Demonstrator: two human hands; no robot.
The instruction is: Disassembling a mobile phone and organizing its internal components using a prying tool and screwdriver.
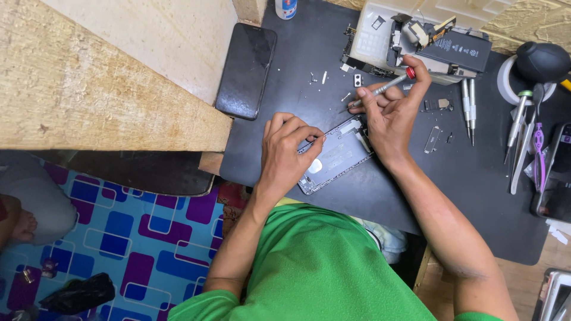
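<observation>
Head view: left hand (289, 151) fingers curled, pinning phone shell (334, 156) steady on mat (476, 178); right hand (392, 113) pinches screwdriver (380, 89), tip angled down beside shell

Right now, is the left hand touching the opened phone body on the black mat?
Touching. The head view shows the left hand lying over the left end of the opened phone body, with its fingertips pressed on the upper edge; no gap shows between them.

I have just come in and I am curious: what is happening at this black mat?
A person in a green shirt works on an opened silver phone shell. The left hand steadies its edge, while the right hand holds a thin red-capped metal screwdriver above it. Tiny screws and a black battery lie nearby.
</observation>
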